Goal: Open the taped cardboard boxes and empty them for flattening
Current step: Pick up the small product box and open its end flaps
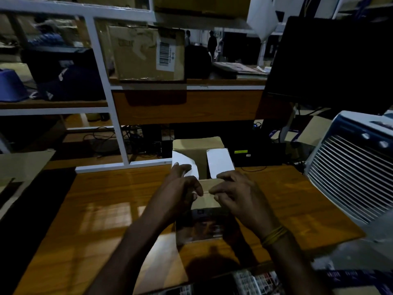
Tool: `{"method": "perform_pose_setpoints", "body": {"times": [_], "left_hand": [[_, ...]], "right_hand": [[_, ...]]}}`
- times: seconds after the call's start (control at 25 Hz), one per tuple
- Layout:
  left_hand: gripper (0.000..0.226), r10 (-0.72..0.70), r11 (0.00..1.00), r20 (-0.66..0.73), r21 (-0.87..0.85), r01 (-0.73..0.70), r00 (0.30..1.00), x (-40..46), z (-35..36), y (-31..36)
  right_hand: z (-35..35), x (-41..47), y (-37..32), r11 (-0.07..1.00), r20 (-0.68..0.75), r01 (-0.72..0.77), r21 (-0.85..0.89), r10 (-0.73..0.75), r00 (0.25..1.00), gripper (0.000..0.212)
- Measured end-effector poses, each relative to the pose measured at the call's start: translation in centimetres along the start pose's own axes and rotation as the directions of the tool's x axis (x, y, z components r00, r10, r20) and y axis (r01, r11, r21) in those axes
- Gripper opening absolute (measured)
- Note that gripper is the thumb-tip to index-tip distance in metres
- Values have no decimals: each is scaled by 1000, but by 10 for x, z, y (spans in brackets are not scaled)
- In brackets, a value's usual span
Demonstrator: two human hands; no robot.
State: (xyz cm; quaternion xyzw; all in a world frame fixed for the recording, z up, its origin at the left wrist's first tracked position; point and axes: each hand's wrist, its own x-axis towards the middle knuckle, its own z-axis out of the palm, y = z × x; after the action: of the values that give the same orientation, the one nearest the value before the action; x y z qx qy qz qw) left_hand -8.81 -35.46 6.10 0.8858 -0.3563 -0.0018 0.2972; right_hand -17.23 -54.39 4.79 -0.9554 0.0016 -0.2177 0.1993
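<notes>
A small cardboard box (205, 226) stands on the wooden table (102, 209) in front of me, its dark printed side facing me. Its far flap (195, 149) and two white side flaps (220, 162) stand open. My left hand (182, 190) and my right hand (236, 192) rest on the near top flap (207, 193), with fingers curled at its edges on both sides. The fingertips of both hands nearly meet over the flap. The inside of the box is hidden by the flap and my hands.
A white air cooler (348, 175) stands at the right table edge. A black monitor (327, 60) hangs above right. A taped cardboard box (146, 52) sits on the white shelf behind. Flat cardboard (21, 167) lies at the left. Printed packaging (255, 282) is near my body.
</notes>
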Motion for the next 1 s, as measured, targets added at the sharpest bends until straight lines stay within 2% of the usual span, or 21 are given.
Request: {"method": "perform_pose_setpoints", "body": {"times": [0.08,0.2,0.28,0.36,0.44,0.52,0.68,0.76,0.84,1.0], "left_hand": [[22,12,999,-125,-39,-17,992,-2,9,0],[30,12,998,-215,-64,-26,977,0,15,-2],[38,-22,992,-221,-123,-6,975,4,12,-1],[53,-49,985,-180,-172,18,982,11,9,0],[59,-59,987,-150,-157,35,987,22,6,1],[49,-82,995,-149,-73,72,985,33,5,2],[50,-216,969,-113,97,227,970,47,6,8],[57,-275,947,-93,148,287,957,50,6,13],[60,-289,917,-117,251,310,950,53,5,22],[42,-245,883,-185,362,298,952,55,-6,38]], "right_hand": [[9,-2,-1,999,-53,9,-38,-11,999,14],[11,7,0,994,-139,-4,109,19,990,13],[9,23,0,974,-200,-104,200,144,969,18],[7,41,-4,959,-208,-271,85,283,937,32],[6,56,-12,905,-134,-417,-84,405,905,52],[5,66,-21,856,-32,-498,-136,499,866,72],[2,82,-28,835,141,-518,-185,544,827,96],[1,86,-27,834,185,-509,-214,547,817,96],[2,85,-25,838,166,-494,-233,535,829,87],[5,70,-24,911,-30,-393,-122,393,919,51]]}}
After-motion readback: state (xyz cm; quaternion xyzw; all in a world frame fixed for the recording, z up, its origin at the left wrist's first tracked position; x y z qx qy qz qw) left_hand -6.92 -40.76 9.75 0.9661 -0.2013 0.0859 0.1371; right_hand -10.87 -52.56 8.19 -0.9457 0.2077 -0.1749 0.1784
